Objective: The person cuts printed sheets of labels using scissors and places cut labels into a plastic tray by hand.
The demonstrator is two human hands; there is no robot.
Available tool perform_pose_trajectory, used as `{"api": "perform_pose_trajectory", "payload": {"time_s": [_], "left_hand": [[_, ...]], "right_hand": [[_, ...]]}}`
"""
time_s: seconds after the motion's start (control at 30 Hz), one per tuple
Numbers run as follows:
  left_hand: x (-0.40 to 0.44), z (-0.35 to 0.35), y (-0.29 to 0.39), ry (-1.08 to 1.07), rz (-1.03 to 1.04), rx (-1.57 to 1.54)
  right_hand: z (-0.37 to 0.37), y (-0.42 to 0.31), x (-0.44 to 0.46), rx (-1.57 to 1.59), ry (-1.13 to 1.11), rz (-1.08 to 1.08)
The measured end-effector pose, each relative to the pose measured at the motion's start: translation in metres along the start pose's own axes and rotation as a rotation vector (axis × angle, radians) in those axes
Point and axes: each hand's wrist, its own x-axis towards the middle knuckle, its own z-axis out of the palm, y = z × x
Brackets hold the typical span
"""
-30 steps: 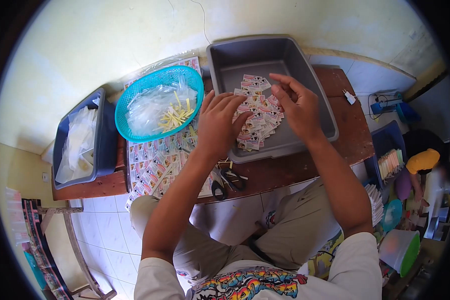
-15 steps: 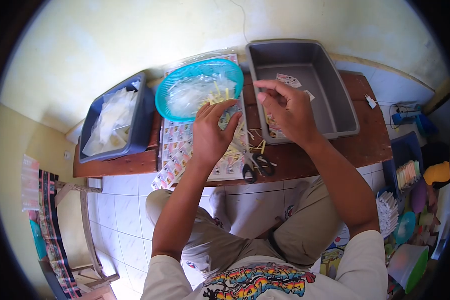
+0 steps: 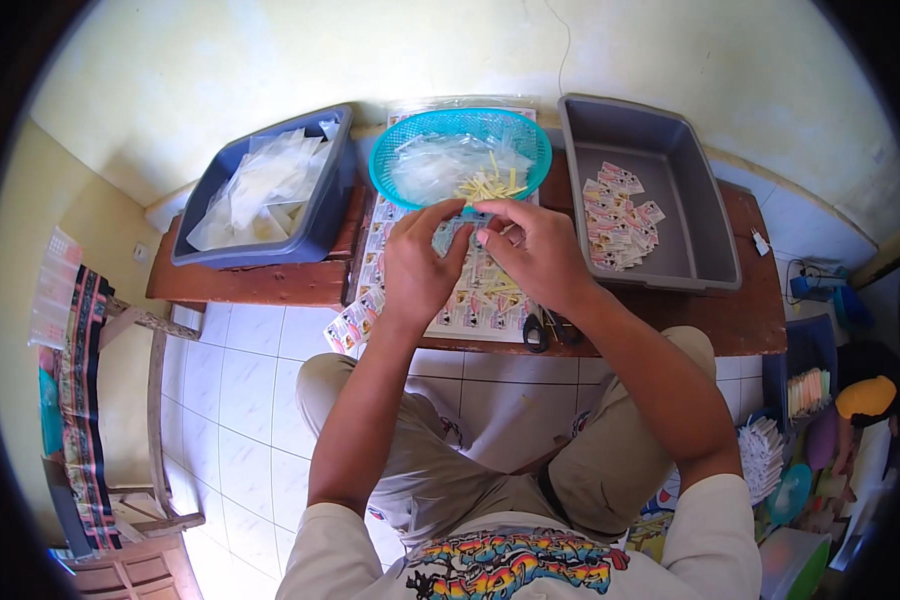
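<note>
My left hand (image 3: 425, 262) and my right hand (image 3: 542, 258) are raised at the front of the turquoise basket (image 3: 382, 165), their fingertips almost meeting. Fingers on both hands are curled in toward the thumbs; what they hold, if anything, is too small to make out. Inside the basket lie clear plastic bags (image 3: 440, 165) and thin yellowish strips (image 3: 492, 184). Printed card sheets (image 3: 470, 318) spread beneath my hands, with more strips scattered on them. Black-handled scissors (image 3: 536, 333) rest at the table's front edge, partly behind my right wrist.
On the left stands a blue-grey bin (image 3: 315, 235) of translucent plastic bags (image 3: 255, 190). A grey tray (image 3: 705, 215) on the right holds small printed cards (image 3: 620, 225). Both rest on the brown wooden table (image 3: 755, 310). A white plug (image 3: 760, 242) lies near its right end.
My right hand has left the grey tray's near-left side and moved left to meet my left hand. The view has shifted, showing more of the cards in the tray.
</note>
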Motion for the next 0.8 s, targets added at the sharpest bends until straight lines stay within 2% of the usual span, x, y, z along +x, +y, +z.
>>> {"api": "perform_pose_trajectory", "payload": {"time_s": [0.23, 0.33, 0.4, 0.5, 0.57, 0.8], "left_hand": [[-0.050, -0.011, -0.073, -0.066, -0.142, -0.006], [-0.064, -0.012, -0.081, -0.108, -0.214, 0.026], [-0.068, -0.009, -0.085, -0.135, -0.154, 0.066], [-0.081, 0.000, -0.100, -0.198, -0.188, 0.123], [-0.088, 0.003, -0.106, -0.222, -0.176, 0.188], [-0.098, 0.004, -0.117, -0.263, -0.176, 0.265]], "right_hand": [[0.033, 0.024, -0.004, -0.032, -0.137, 0.065], [0.048, 0.042, -0.007, -0.091, -0.217, 0.087], [0.059, 0.049, -0.006, -0.134, -0.253, 0.057], [0.072, 0.062, -0.010, -0.127, -0.320, 0.141], [0.078, 0.073, -0.015, -0.259, -0.344, 0.010], [0.080, 0.079, -0.020, -0.297, -0.409, -0.006]]}}
